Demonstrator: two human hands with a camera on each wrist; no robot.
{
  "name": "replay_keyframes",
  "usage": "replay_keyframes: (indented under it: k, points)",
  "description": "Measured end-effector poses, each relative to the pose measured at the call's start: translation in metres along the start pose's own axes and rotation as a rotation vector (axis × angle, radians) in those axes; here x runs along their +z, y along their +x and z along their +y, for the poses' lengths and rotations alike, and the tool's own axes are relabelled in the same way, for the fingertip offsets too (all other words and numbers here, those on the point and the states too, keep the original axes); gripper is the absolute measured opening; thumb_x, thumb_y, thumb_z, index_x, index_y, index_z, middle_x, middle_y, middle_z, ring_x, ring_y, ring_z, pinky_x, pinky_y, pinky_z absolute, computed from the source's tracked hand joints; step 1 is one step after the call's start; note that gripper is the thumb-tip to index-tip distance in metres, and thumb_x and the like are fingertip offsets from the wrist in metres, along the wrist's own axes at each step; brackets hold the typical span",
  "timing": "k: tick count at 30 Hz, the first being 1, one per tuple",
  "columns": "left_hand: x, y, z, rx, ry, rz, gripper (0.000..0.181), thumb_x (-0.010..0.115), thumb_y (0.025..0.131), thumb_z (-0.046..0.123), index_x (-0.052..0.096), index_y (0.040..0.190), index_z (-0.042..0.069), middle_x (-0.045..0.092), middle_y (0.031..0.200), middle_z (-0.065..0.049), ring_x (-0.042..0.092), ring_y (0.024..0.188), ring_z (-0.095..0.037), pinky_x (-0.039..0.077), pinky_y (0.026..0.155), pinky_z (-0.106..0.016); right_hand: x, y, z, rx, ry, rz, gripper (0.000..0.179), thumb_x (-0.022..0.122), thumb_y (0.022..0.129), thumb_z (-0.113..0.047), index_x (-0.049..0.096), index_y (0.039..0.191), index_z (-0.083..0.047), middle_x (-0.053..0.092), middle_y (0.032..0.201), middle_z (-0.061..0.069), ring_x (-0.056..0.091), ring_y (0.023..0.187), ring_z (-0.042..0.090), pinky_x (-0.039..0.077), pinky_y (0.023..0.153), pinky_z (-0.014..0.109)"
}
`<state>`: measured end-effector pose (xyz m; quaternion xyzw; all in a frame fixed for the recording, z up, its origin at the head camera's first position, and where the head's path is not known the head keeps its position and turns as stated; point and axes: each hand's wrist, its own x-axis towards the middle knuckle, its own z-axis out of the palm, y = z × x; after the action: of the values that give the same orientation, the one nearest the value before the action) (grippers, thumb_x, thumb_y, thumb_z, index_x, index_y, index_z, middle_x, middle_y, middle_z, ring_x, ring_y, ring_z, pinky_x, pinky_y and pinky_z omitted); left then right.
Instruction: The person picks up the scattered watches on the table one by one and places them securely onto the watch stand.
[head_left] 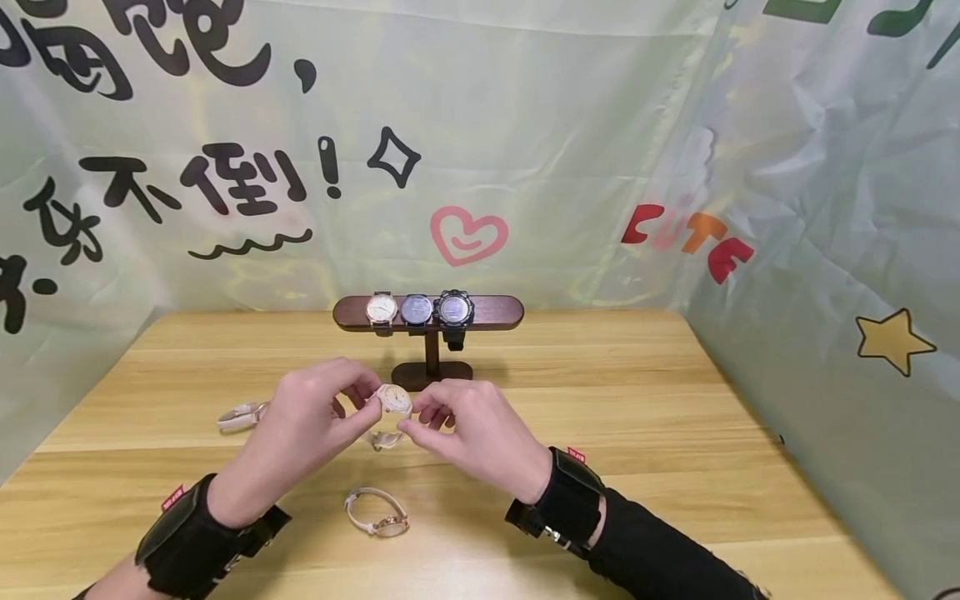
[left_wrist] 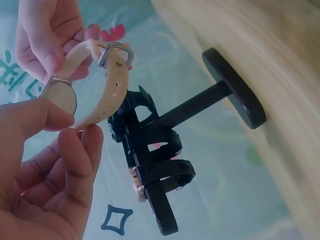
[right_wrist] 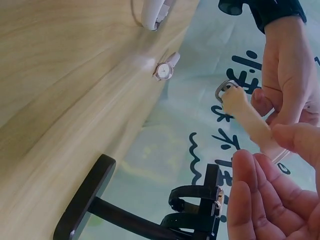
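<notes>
Both hands hold one wristwatch [head_left: 395,399] with a pale cream strap, above the table in front of the stand. My left hand [head_left: 318,412] pinches it on the left side of its case; my right hand [head_left: 476,429] grips it from the right. In the left wrist view the strap [left_wrist: 114,85] hangs in a closed loop with a silver buckle [left_wrist: 116,54]. The dark wooden watch stand [head_left: 495,312] behind bears three watches: one with a light dial [head_left: 382,309], one with a dark blue dial [head_left: 416,310] and a chunky black one [head_left: 454,309].
A white-strapped watch with a rose-gold case [head_left: 377,510] lies on the table [head_left: 637,417] nearer the front. Another pale-strapped watch [head_left: 240,417] lies at the left, partly behind the left wrist. A printed cloth [head_left: 570,125] rises behind and beside the table.
</notes>
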<state>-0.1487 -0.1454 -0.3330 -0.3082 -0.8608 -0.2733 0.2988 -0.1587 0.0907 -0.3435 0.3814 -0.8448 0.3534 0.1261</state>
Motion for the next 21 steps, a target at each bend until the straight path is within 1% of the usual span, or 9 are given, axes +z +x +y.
replay_keyframes:
  k: [3,6,9,11,17,21]
  points:
    - [0.0,0.0,0.001,-0.023,-0.023,-0.018,0.02,0.08,0.082,-0.001,0.073,0.089,0.016,0.074,0.081,0.007,0.067,0.07,-0.002,0.056,0.057,-0.017,-0.001,0.001,0.001,-0.007,0.017,0.013,0.009,0.078,0.098,-0.019,0.079,0.099,-0.01,0.077,0.086,-0.003,0.068,0.076,0.0,0.057,0.069,0.012]
    - [-0.001,0.0,0.001,-0.051,-0.057,-0.04,0.021,0.08,0.082,0.0,0.072,0.089,0.018,0.074,0.08,0.01,0.065,0.07,0.0,0.054,0.055,-0.016,-0.003,0.001,0.002,0.0,0.026,0.023,0.006,0.077,0.097,-0.015,0.079,0.1,-0.01,0.077,0.087,-0.003,0.068,0.076,-0.001,0.057,0.069,0.011]
    - [-0.001,0.0,0.002,-0.093,-0.102,-0.071,0.022,0.08,0.082,0.0,0.07,0.088,0.02,0.073,0.078,0.013,0.062,0.069,0.003,0.05,0.051,-0.016,-0.006,0.003,0.003,0.018,0.033,0.026,0.007,0.076,0.096,-0.013,0.079,0.101,-0.01,0.077,0.087,-0.003,0.067,0.076,0.0,0.059,0.068,0.015]
    - [-0.002,0.0,0.003,-0.131,-0.139,-0.098,0.022,0.079,0.083,0.001,0.069,0.088,0.02,0.072,0.078,0.014,0.061,0.069,0.003,0.05,0.051,-0.017,-0.008,0.003,0.004,0.024,0.045,0.026,0.008,0.076,0.096,-0.012,0.08,0.103,-0.009,0.078,0.087,-0.002,0.068,0.076,0.0,0.06,0.067,0.016]
    - [-0.003,0.0,0.007,-0.259,-0.262,-0.192,0.02,0.083,0.087,0.004,0.07,0.09,0.019,0.072,0.08,0.012,0.066,0.072,0.0,0.058,0.058,-0.022,-0.014,0.005,0.007,0.019,0.051,0.042,0.014,0.075,0.096,-0.007,0.081,0.108,-0.006,0.082,0.091,0.001,0.072,0.076,0.002,0.059,0.068,0.013]
    - [-0.003,0.0,0.009,-0.322,-0.317,-0.233,0.021,0.089,0.087,0.011,0.07,0.093,0.019,0.073,0.082,0.01,0.067,0.075,-0.003,0.06,0.063,-0.023,-0.016,0.005,0.009,0.018,0.044,0.048,0.016,0.074,0.097,-0.006,0.082,0.111,-0.005,0.083,0.094,0.003,0.074,0.078,0.004,0.06,0.071,0.013]
